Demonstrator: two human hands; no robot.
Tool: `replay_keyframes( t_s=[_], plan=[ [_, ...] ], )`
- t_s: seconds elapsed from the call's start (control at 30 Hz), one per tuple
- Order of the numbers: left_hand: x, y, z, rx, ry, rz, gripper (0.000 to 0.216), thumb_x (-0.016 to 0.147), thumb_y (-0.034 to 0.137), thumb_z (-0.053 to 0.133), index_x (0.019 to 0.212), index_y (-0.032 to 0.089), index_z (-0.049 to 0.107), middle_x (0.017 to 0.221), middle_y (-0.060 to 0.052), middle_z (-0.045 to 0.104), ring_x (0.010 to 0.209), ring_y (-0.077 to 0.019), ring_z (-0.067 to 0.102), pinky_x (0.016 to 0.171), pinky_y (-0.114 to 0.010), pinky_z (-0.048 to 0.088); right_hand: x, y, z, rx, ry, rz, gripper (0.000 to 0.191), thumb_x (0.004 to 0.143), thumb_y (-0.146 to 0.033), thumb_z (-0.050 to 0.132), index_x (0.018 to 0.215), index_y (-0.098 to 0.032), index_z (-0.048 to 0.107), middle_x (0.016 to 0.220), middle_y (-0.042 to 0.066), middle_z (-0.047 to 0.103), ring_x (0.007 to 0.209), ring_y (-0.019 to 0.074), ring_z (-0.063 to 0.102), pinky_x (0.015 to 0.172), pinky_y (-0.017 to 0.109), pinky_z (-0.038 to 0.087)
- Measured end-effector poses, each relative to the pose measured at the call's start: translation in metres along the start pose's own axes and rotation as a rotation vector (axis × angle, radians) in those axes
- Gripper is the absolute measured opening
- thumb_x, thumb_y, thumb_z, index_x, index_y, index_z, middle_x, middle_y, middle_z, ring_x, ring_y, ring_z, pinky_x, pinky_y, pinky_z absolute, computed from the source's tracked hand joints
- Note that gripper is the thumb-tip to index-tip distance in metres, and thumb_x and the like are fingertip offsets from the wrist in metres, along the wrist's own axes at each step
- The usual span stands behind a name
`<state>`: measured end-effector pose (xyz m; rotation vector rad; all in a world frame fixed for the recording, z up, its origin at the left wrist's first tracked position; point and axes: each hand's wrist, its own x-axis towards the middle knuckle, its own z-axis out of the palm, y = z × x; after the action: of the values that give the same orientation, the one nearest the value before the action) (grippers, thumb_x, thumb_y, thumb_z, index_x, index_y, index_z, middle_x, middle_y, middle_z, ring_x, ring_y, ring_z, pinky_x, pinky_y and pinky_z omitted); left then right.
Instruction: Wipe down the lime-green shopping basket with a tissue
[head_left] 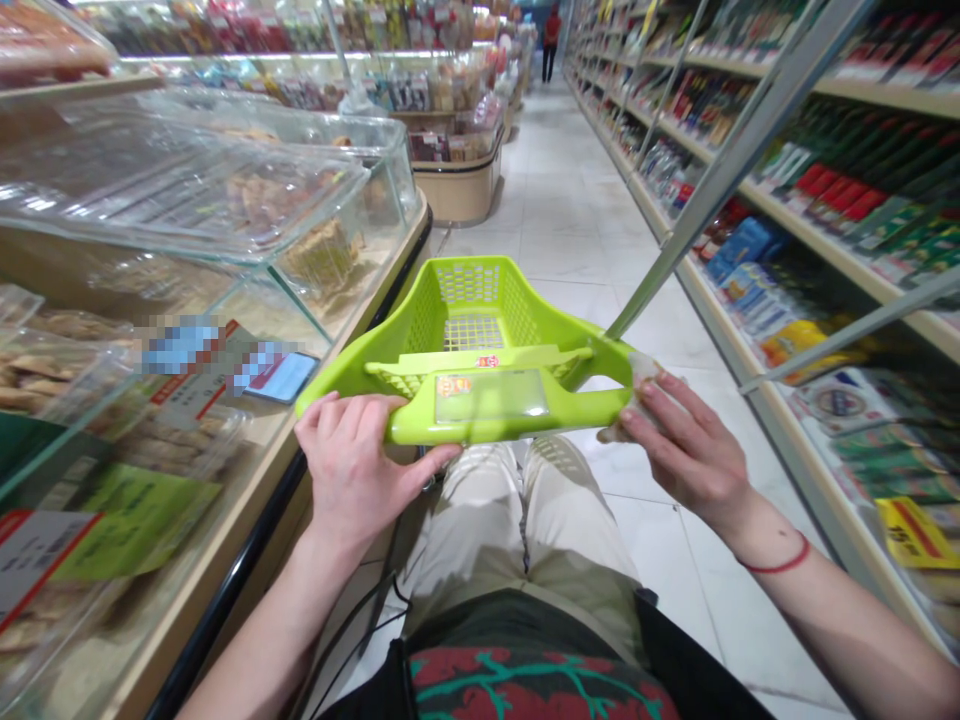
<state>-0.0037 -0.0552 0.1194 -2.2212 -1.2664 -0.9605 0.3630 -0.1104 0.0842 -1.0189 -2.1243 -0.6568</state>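
A bright green plastic shopping cart [525,305] stands directly in front of me, with a pierced basket and a broad handle [570,412]. My left hand [352,450] grips the left part of this handle, fingers over the top and thumb along the near edge. At the handle's right end, my right hand [686,440] pinches a crumpled whitish cloth or tissue [643,372] against the plastic. The fingers partly cover the cloth. A clear panel with a sticker [491,395] sits in the middle of the handle. No goods show in the visible part of the basket.
Left of the cart is a display counter [379,285] with clear bins of packaged food and a phone-like device [281,375]. Stocked shelves [847,215] line the right, crossed by a slanted metal pole [690,205]. A person [551,45] stands far down the tiled aisle [544,190].
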Motion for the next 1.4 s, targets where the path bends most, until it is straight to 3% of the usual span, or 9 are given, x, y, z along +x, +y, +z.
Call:
replay_keyframes(
  t_s=[0.13, 0.3, 0.5, 0.6, 0.7, 0.9, 1.1, 1.27, 1.4],
  plan=[
    [0.0, 0.0, 0.0, -0.001, 0.007, -0.005, 0.057, 0.073, 0.074, 0.069, 0.098, 0.024, 0.058, 0.082, -0.005, 0.067, 0.085, -0.0278, 0.059, 0.093, -0.046, 0.037, -0.004, 0.004, -0.001, 0.037, 0.045, 0.114, 0.078, 0.086, -0.001, 0.064, 0.151, -0.038, 0.041, 0.156, 0.002, 0.045, 0.137, 0.0334, 0.052, 0.109, 0.057, 0.053],
    [0.0, 0.001, 0.0, 0.005, 0.002, -0.003, 0.056, 0.074, 0.073, 0.069, 0.099, 0.024, 0.058, 0.083, -0.005, 0.067, 0.085, -0.0278, 0.059, 0.093, -0.046, 0.038, 0.011, -0.02, 0.013, 0.068, 0.126, 0.068, 0.069, 0.084, 0.0, 0.066, 0.147, -0.026, 0.05, 0.146, 0.01, 0.058, 0.138, 0.0329, 0.051, 0.108, 0.057, 0.053],
    [0.0, 0.001, 0.0, 0.018, -0.003, 0.0, 0.058, 0.073, 0.073, 0.069, 0.098, 0.022, 0.058, 0.084, -0.006, 0.068, 0.086, -0.0284, 0.059, 0.093, -0.046, 0.038, 0.044, -0.063, 0.036, 0.052, 0.107, -0.049, 0.045, 0.084, -0.006, 0.071, 0.128, -0.019, 0.067, 0.13, 0.01, 0.07, 0.143, 0.0269, 0.045, 0.116, 0.048, 0.046],
    [-0.001, -0.002, 0.0, 0.025, -0.015, 0.007, 0.059, 0.073, 0.073, 0.07, 0.098, 0.021, 0.058, 0.085, -0.007, 0.068, 0.087, -0.0289, 0.059, 0.093, -0.046, 0.038, 0.052, -0.069, 0.038, 0.072, 0.103, -0.051, 0.04, 0.088, -0.019, 0.072, 0.127, -0.013, 0.066, 0.126, 0.014, 0.071, 0.144, 0.0287, 0.044, 0.115, 0.05, 0.045],
    [-0.001, -0.003, 0.0, 0.023, -0.011, 0.015, 0.06, 0.073, 0.073, 0.069, 0.098, 0.02, 0.058, 0.085, -0.007, 0.068, 0.087, -0.0286, 0.059, 0.093, -0.046, 0.038, 0.049, -0.063, 0.034, 0.056, 0.125, -0.028, 0.037, 0.089, -0.022, 0.071, 0.125, -0.018, 0.067, 0.125, 0.011, 0.073, 0.139, 0.0283, 0.05, 0.111, 0.049, 0.05],
    [0.0, -0.004, 0.0, 0.014, -0.006, 0.023, 0.059, 0.073, 0.073, 0.07, 0.097, 0.021, 0.058, 0.083, -0.006, 0.068, 0.085, -0.0281, 0.06, 0.094, -0.046, 0.038, 0.027, -0.037, 0.021, 0.044, 0.178, 0.114, 0.047, 0.089, -0.017, 0.069, 0.135, -0.027, 0.061, 0.13, 0.009, 0.07, 0.129, 0.0308, 0.06, 0.103, 0.053, 0.057],
    [0.0, -0.004, 0.001, 0.018, 0.0, 0.025, 0.059, 0.073, 0.073, 0.07, 0.097, 0.02, 0.059, 0.084, -0.007, 0.068, 0.087, -0.0284, 0.06, 0.094, -0.046, 0.038, 0.029, -0.019, 0.015, 0.157, 0.293, 0.319, 0.048, 0.094, -0.014, 0.059, 0.138, -0.03, 0.06, 0.139, 0.007, 0.064, 0.129, 0.0301, 0.06, 0.107, 0.057, 0.052],
    [0.0, -0.001, 0.0, 0.043, -0.007, 0.012, 0.059, 0.075, 0.073, 0.068, 0.098, 0.019, 0.059, 0.084, -0.008, 0.068, 0.088, -0.0296, 0.06, 0.092, -0.046, 0.038, 0.041, -0.029, 0.012, 0.221, 0.328, 0.576, 0.039, 0.097, -0.015, 0.055, 0.131, -0.029, 0.066, 0.134, 0.006, 0.068, 0.126, 0.0266, 0.063, 0.109, 0.053, 0.052],
    [0.0, 0.0, -0.001, 0.052, -0.017, 0.004, 0.058, 0.075, 0.072, 0.069, 0.098, 0.02, 0.059, 0.085, -0.008, 0.068, 0.089, -0.0301, 0.06, 0.092, -0.047, 0.039, 0.035, -0.051, 0.015, 0.201, 0.345, 0.569, 0.048, 0.094, -0.011, 0.058, 0.136, -0.033, 0.061, 0.141, 0.003, 0.062, 0.135, 0.029, 0.054, 0.114, 0.062, 0.043]
  ],
)
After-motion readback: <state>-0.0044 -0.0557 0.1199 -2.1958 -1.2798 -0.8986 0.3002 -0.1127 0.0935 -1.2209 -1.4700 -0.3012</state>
